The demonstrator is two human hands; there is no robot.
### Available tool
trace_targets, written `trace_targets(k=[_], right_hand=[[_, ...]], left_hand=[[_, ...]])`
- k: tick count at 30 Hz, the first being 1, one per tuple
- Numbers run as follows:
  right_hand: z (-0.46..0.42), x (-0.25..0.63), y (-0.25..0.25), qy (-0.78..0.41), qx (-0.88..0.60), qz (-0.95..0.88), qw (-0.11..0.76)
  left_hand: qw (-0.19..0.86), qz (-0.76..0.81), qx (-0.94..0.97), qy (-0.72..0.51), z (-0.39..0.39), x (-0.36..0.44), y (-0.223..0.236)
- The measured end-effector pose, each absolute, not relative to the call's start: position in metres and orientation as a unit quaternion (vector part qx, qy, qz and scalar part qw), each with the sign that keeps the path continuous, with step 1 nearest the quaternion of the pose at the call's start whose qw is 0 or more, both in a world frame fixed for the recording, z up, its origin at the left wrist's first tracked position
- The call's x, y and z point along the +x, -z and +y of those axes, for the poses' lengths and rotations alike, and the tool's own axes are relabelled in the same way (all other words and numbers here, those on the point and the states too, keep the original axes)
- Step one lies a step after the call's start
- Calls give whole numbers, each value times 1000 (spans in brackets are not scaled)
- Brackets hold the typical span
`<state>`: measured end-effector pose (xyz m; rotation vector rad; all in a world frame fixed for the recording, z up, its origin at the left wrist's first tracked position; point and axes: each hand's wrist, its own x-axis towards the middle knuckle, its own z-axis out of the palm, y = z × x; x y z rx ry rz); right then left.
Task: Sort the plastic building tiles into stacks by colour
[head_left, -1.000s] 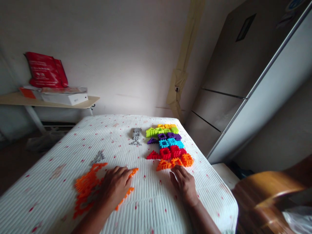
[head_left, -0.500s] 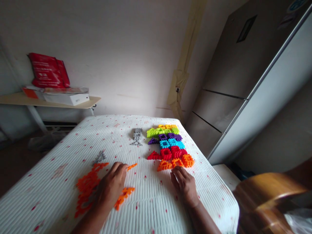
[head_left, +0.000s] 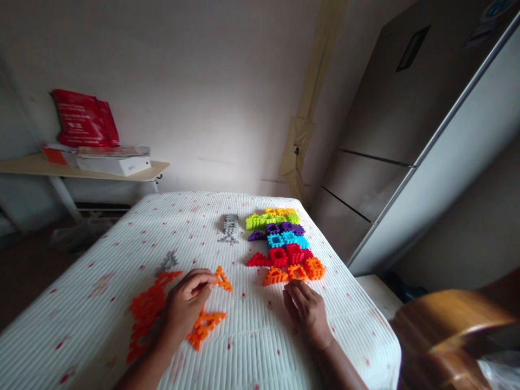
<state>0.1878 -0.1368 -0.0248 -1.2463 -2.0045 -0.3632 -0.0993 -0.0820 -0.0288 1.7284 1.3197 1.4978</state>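
My left hand (head_left: 189, 300) pinches an orange triangular interlocking tile (head_left: 222, 280) by its left corner, just above the cloth. Below that hand, more orange triangular tiles (head_left: 206, 325) lie flat. A pile of orange tiles (head_left: 148, 309) is partly hidden behind my left wrist and forearm. My right hand (head_left: 307, 309) is at the near side of the orange square tiles (head_left: 297, 272), fingers loosely bent and thumb apart, with nothing visible in them; whether the fingertips touch the tiles I cannot tell. Beside those squares stands a row of orange triangles (head_left: 275, 276).
Sorted tiles in red (head_left: 278, 257), light blue (head_left: 275, 241), purple (head_left: 272, 229), green (head_left: 266, 219) and yellow (head_left: 280, 211) run away along the right. Grey tiles (head_left: 231, 227) stand mid-table; other grey tiles (head_left: 168, 261) lie left. A refrigerator (head_left: 365, 141) rises on the right.
The orange triangle in my left hand has turned from edge-on to showing its open face. My left fingers have shifted slightly around it. My right hand stays nearly where it was.
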Motion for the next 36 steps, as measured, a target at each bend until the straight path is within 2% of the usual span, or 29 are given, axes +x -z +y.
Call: trace_targets(k=[3,10,20,25,29,36], right_hand=[[-138,180,21,116,-475,-781,389],[-127,139,3,-103,-406,-797,435],[-102,100,-4,-192,-323,-837,397],[-108,101,-2,-174,-297,-854,390],[-113,110,0,-144,-306,-848,407],[-110,158,10,24,-486,-769,414]], left_hand=[[313,488,599,-552,-84,-97,22],[431,474,555,-531,-89,-98,16],[493,402,579,-510,-98,-97,8],[517,379,596,-484,-100,-97,9],[515,417,585,-468,-100,-96,7],[469,441,577,-502,-98,-95,9]])
